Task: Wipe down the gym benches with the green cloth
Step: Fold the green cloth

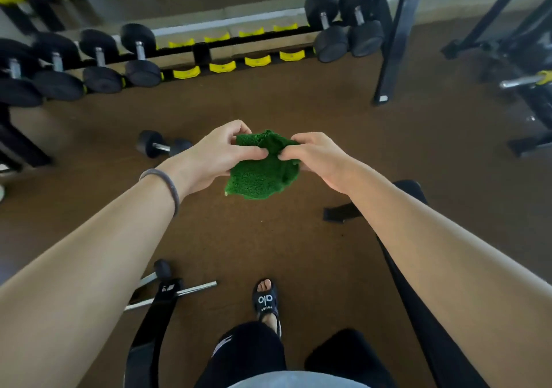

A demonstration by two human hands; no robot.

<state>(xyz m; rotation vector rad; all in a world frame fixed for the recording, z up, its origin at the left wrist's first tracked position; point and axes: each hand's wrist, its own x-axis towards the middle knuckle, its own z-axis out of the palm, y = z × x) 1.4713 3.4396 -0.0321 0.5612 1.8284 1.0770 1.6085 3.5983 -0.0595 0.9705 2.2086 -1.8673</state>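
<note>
A: What's left of the green cloth [262, 169]?
B: Loose dumbbell [162, 147] on the floor, then the left hand [209, 160], wristband [167, 184] on it, fingers pinching the cloth's left edge.
A: And the cloth?
B: Bunched up, mid-air btwn both hands, over the brown floor.
A: Right of it?
B: Right hand [319, 160] pinching the other edge. Black bench [415, 190] just beyond & below, partly hidden by the forearm. Not touching the cloth.
</note>
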